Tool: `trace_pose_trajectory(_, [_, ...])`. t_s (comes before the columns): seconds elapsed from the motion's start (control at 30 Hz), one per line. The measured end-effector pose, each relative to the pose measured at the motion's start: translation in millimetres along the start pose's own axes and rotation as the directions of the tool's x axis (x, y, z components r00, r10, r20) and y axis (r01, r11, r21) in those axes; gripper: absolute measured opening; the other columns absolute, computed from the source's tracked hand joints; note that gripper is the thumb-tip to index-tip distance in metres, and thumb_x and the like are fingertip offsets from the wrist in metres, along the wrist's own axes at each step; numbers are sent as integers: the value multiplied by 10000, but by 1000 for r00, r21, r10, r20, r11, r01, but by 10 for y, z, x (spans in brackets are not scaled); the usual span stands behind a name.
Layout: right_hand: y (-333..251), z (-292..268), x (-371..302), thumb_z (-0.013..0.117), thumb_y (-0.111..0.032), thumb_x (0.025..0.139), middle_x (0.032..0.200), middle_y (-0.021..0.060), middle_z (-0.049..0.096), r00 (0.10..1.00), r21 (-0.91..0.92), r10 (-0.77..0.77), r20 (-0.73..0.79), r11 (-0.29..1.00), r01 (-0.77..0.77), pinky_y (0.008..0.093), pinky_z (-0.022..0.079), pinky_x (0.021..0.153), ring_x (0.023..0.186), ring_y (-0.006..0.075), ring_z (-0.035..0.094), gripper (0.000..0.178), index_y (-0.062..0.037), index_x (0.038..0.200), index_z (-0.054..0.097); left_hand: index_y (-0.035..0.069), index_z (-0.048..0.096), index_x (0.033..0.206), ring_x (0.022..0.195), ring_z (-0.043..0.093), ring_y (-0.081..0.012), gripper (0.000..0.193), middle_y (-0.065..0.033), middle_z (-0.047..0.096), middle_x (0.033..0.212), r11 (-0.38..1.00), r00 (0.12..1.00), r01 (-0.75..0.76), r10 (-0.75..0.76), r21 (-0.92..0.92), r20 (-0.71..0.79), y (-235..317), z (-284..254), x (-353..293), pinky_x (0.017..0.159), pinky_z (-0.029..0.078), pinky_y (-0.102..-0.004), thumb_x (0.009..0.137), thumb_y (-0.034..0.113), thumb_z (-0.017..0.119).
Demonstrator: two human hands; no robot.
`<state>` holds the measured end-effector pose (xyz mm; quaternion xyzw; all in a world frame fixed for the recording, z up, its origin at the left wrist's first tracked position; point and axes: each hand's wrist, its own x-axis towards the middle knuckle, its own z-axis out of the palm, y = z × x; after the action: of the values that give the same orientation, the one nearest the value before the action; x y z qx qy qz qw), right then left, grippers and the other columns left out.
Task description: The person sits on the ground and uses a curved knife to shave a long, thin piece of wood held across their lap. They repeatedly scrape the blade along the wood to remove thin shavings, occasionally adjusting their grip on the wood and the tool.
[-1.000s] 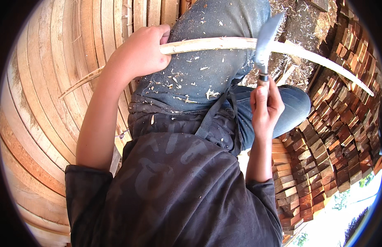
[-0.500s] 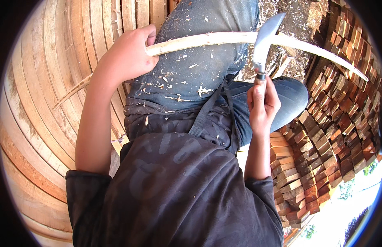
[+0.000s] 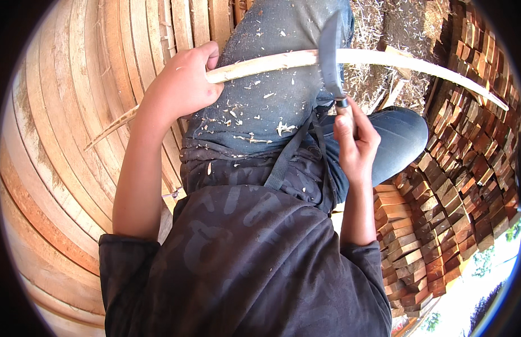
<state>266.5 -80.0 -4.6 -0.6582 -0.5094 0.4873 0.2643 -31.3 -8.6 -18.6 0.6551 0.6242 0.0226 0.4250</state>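
Observation:
A long, pale, whittled wooden stick (image 3: 272, 63) lies across my thigh, its thin tip reaching far right over the shavings. My left hand (image 3: 184, 78) is closed around it near its left part; the other end pokes out beyond my wrist. In my right hand (image 3: 356, 140) is a knife (image 3: 330, 56), its short handle in my fist and its broad, curved blade pointing up. The blade crosses the stick near its middle and looks to be against it. Small wood shavings (image 3: 284, 128) dot my jeans (image 3: 260, 106).
Long sawn boards (image 3: 53, 140) lie side by side on the left. A tall stack of cut wood pieces (image 3: 457, 191) stands on the right, end faces showing. Shavings (image 3: 403, 33) cover the ground at the top right, where a few wood scraps (image 3: 392, 92) lie.
The knife has moved left along the stick, its blade tip now leaning left. The left hand keeps its hold on the stick; the whole view has shifted slightly.

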Motion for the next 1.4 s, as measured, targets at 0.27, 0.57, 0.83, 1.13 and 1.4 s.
trace_pose_trajectory(0.27, [-42,134,-20,624,-130,906,850,87,662,998,188,16,-58,982,-5,241,471,699,774,101,607,350,6,1226,580,14,451,778,550,496,-263,203,-142,491,603,1000,999,-26,26,-9,-40,8,58,-22,552,413,-383,692,38,634])
trace_pose_trajectory(0.57, [7,270,-33,553,-118,952,717,29,570,996,231,73,-56,971,-59,206,416,582,653,61,525,324,7,1250,548,-1,481,803,568,503,-270,192,-152,515,627,1000,1000,-7,7,-28,10,-17,62,16,562,417,-376,686,39,628])
trace_pose_trajectory(0.83, [-43,403,-92,617,-112,904,914,98,690,983,110,123,136,984,-139,243,482,749,823,86,605,348,23,1222,570,34,498,938,628,537,-251,328,-123,554,689,998,998,51,-52,21,19,49,-128,-111,599,427,-381,701,107,713])
trace_pose_trajectory(1.13, [-146,294,-49,618,-113,906,820,15,627,980,86,121,157,987,-135,216,450,647,714,49,533,353,33,1224,569,42,566,1058,904,598,-294,433,-180,614,862,935,973,224,-228,274,-15,-687,-748,-974,801,458,-393,758,289,758])
trace_pose_trajectory(1.4, [-108,210,-18,631,-168,914,806,45,658,997,-20,29,71,999,-28,247,489,608,627,111,584,363,21,1219,577,-9,537,750,491,440,-274,350,-149,467,541,947,962,268,-272,180,1,-1366,-457,-1275,515,382,-374,870,292,669])
